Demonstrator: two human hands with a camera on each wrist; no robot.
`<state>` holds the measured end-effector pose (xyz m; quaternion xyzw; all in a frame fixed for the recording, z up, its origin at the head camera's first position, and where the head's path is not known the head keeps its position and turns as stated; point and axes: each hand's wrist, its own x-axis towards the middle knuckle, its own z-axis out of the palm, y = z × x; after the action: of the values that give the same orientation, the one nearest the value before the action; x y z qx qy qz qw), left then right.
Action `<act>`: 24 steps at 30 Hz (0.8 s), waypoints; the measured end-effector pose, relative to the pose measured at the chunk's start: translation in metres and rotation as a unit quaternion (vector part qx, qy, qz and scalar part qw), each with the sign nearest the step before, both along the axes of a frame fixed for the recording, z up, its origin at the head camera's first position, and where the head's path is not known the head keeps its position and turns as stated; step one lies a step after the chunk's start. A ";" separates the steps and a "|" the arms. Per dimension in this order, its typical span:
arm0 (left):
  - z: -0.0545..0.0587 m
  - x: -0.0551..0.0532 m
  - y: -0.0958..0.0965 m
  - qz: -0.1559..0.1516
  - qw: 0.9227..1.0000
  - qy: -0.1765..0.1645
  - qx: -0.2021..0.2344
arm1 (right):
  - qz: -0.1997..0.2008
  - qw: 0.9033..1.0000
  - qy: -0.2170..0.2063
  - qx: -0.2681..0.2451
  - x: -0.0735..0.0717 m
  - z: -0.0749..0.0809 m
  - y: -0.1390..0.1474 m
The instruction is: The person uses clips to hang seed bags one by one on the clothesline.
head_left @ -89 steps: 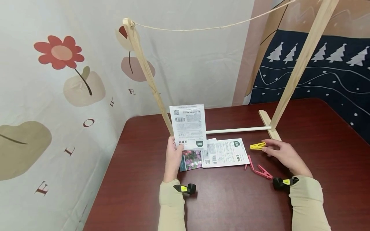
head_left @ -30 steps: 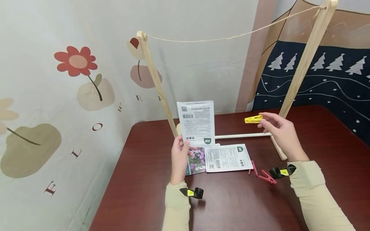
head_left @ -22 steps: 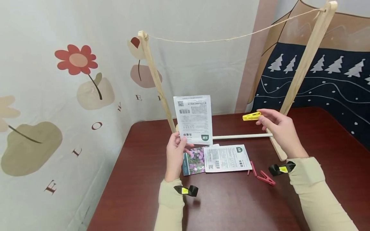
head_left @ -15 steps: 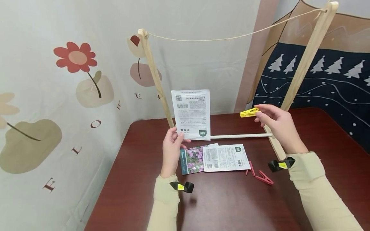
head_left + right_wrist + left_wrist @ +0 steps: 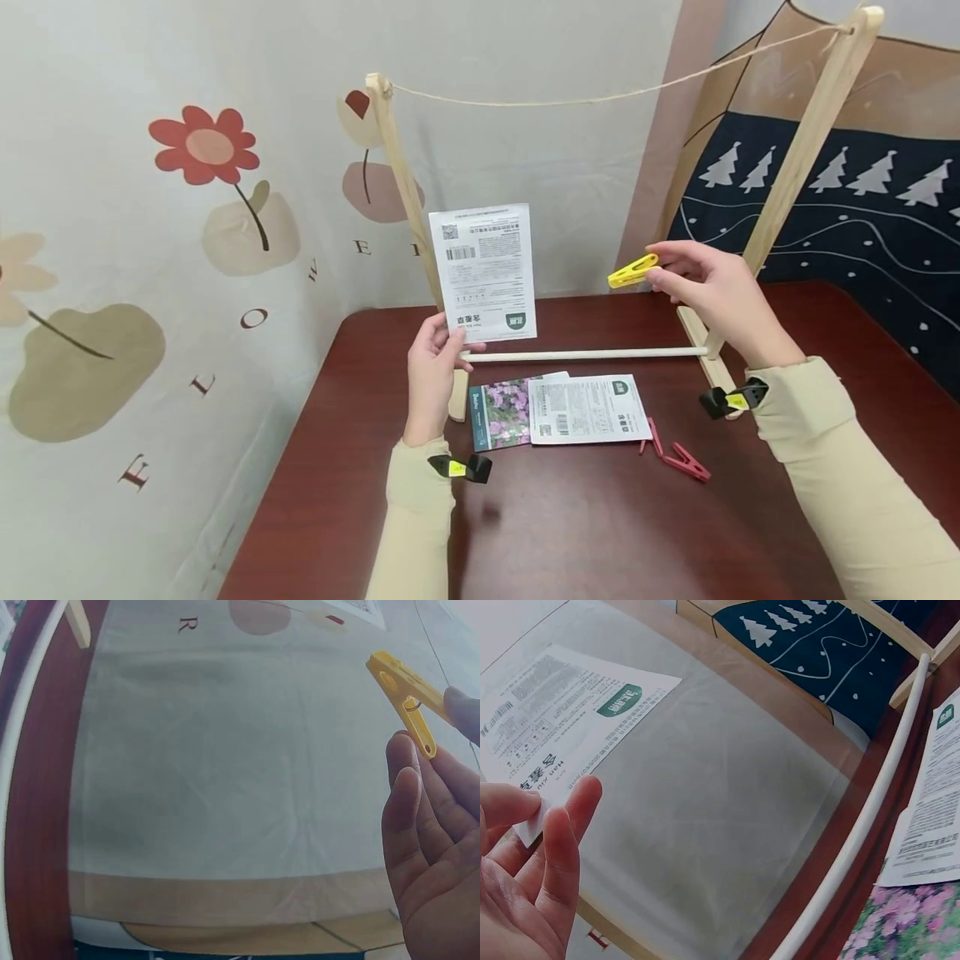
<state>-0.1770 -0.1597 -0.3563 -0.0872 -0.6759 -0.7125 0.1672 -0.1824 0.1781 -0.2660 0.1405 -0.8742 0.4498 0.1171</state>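
On table (image 5: 570, 525) lie first packet (image 5: 504, 412), right edge under second packet (image 5: 588, 410), two clothespins (image 5: 687, 463) to the right; rod (image 5: 600, 354) runs behind; above, third packet (image 5: 485, 271) in left hand (image 5: 433, 371), left of another clothespin (image 5: 633, 272) in right hand (image 5: 718, 296).

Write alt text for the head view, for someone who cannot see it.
A person's left hand holds up a white printed packet while the right hand pinches a yellow clip. A string sags between two wooden posts behind them. On the table, a flowered packet and another white packet overlap near red clips.

Bright light, soft shadows
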 end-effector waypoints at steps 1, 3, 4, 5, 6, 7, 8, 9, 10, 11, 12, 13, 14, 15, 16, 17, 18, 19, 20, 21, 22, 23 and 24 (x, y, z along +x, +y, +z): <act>0.001 0.000 0.000 -0.002 1.000 0.006 0.002 | 0.000 1.000 0.000 0.006 -0.001 0.003 0.000; -0.011 -0.011 -0.003 -0.010 1.000 0.022 0.005 | -0.002 1.000 0.000 0.017 -0.002 0.008 -0.002; -0.010 -0.011 -0.003 -0.011 1.000 0.025 0.004 | -0.002 1.000 0.001 0.022 -0.003 0.010 -0.003; -0.008 -0.012 -0.003 -0.010 1.000 0.026 0.001 | -0.003 1.000 0.003 0.027 -0.004 0.012 -0.004; -0.007 -0.012 -0.004 -0.009 1.000 0.025 -0.002 | -0.003 0.999 0.005 0.031 -0.005 0.014 -0.005; -0.006 -0.013 -0.004 -0.009 1.000 0.023 -0.004 | -0.002 0.999 0.008 0.035 -0.007 0.016 -0.006; -0.004 -0.013 -0.005 -0.007 1.000 0.021 -0.009 | 0.000 0.999 0.012 0.039 -0.008 0.018 -0.008; 0.010 -0.004 -0.002 0.001 1.000 0.012 -0.019 | 0.001 0.999 0.016 0.041 -0.009 0.019 -0.009; 0.011 -0.005 -0.002 0.003 1.000 0.008 -0.019 | 0.002 0.999 0.019 0.045 -0.010 0.020 -0.010; 0.012 -0.006 -0.002 0.005 1.000 0.005 -0.022 | 0.004 0.999 0.022 0.048 -0.010 0.022 -0.010; 0.014 -0.007 -0.002 0.005 1.000 0.003 -0.024 | 0.005 0.998 0.024 0.050 -0.011 0.023 -0.011; 0.015 -0.008 -0.002 0.005 1.000 0.000 -0.026 | 0.006 0.998 0.027 0.053 -0.012 0.024 -0.012; 0.017 -0.009 -0.001 0.006 1.000 -0.001 -0.030 | 0.008 0.998 0.030 0.054 -0.012 0.026 -0.012; 0.019 -0.009 -0.001 0.005 0.999 -0.001 -0.032 | 0.008 0.998 0.031 0.055 -0.013 0.028 -0.013; 0.021 -0.009 0.000 0.003 0.999 0.000 -0.033 | 0.008 0.998 0.032 0.053 -0.014 0.030 -0.013; 0.024 -0.009 0.001 0.002 0.999 0.002 -0.035 | 0.008 0.998 0.034 0.050 -0.014 0.032 -0.013; 0.028 -0.008 0.002 0.001 0.999 0.004 -0.037 | 0.007 0.998 0.036 0.049 -0.015 0.035 -0.013; 0.031 -0.006 0.003 0.001 0.999 0.007 -0.038 | 0.006 0.998 0.039 0.048 -0.016 0.037 -0.014; 0.034 -0.004 0.004 0.003 0.999 0.008 -0.038 | 0.007 0.998 0.042 0.045 -0.017 0.040 -0.015; 0.037 -0.002 0.004 0.006 0.999 0.009 -0.038 | 0.009 0.998 0.046 0.045 -0.018 0.042 -0.016; 0.040 0.000 0.005 0.009 0.999 0.009 -0.038 | 0.013 0.998 0.050 0.045 -0.019 0.044 -0.018; 0.042 0.003 0.005 0.013 0.999 0.009 -0.038 | 0.017 0.997 0.054 0.048 -0.021 0.045 -0.019; 0.042 0.005 0.004 0.017 0.999 0.008 -0.037 | 0.021 0.997 0.058 0.051 -0.022 0.047 -0.021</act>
<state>-0.1720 -0.1553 -0.3138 -0.0877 -0.7019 -0.6833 0.1812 -0.2042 0.1572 -0.2192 0.1909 -0.8847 0.3978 0.1507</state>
